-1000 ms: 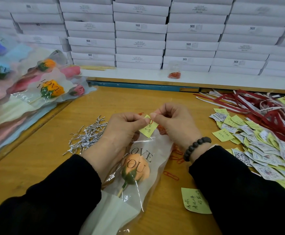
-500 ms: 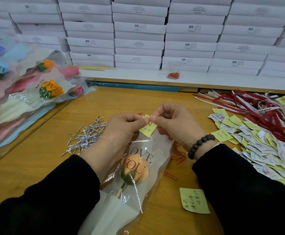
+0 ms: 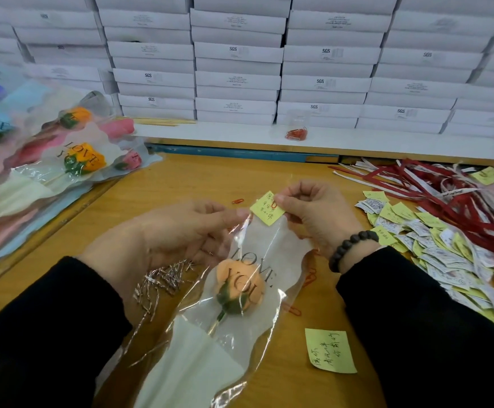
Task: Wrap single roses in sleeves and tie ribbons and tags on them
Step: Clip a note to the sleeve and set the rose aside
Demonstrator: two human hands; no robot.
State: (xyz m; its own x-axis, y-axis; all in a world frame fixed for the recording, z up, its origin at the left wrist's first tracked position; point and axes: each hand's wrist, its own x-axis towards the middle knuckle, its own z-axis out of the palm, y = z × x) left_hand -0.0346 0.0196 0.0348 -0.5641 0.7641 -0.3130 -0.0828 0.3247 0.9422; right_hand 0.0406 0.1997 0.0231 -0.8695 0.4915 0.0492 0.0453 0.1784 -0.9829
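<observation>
Head view: in the middle of the frame, the right hand (image 3: 316, 213) pinches the yellow tag (image 3: 267, 208) on the sleeve (image 3: 272, 248). The left hand (image 3: 181, 228) pinches the sleeve's top. The orange rose (image 3: 241, 285) sits inside. The tag could slip off if either pinch loosens.

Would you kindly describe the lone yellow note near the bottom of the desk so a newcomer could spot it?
Start at the wooden desk, then find the sleeved orange rose in front of the person. Just right of the sleeve's lower half lies the yellow note, flat and handwritten, alone by the right sleeve, apart from the heap of tags farther right.
</observation>
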